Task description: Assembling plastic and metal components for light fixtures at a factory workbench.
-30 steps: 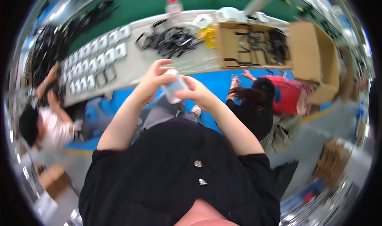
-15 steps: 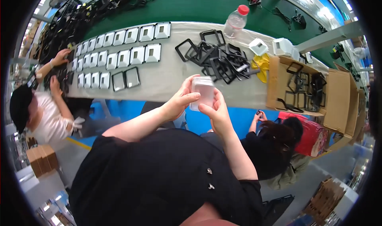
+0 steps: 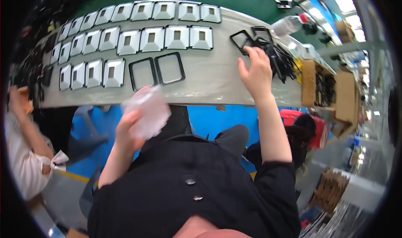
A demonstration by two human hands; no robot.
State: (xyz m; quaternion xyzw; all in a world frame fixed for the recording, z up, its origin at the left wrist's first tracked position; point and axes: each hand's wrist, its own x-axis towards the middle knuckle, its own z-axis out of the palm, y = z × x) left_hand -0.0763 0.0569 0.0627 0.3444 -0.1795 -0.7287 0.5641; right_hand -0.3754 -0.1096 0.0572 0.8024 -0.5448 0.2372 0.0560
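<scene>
My left hand (image 3: 129,131) grips a stack of translucent plastic sheets (image 3: 148,112), blurred by motion, at the table's near edge. My right hand (image 3: 256,70) is raised over the near left side of a pile of black rectangular frames (image 3: 282,62); its fingers are spread and hold nothing. Just left of the pile's top lies a single black frame (image 3: 242,40). Two more black frames lie flat side by side: the left frame (image 3: 133,79) and the right frame (image 3: 181,70). Beyond them stand rows of white tapered housings in black frames (image 3: 176,39).
A clear bottle with a red cap (image 3: 289,25) stands behind the pile. To the right, an open cardboard box (image 3: 309,81) holds more black frames. A co-worker's hand (image 3: 17,102) is at the left; another person (image 3: 299,137) sits at the right.
My hands have parted: the left carries the sheets leftward, and the right has let go and reached up to the frame pile. The view has shifted left.
</scene>
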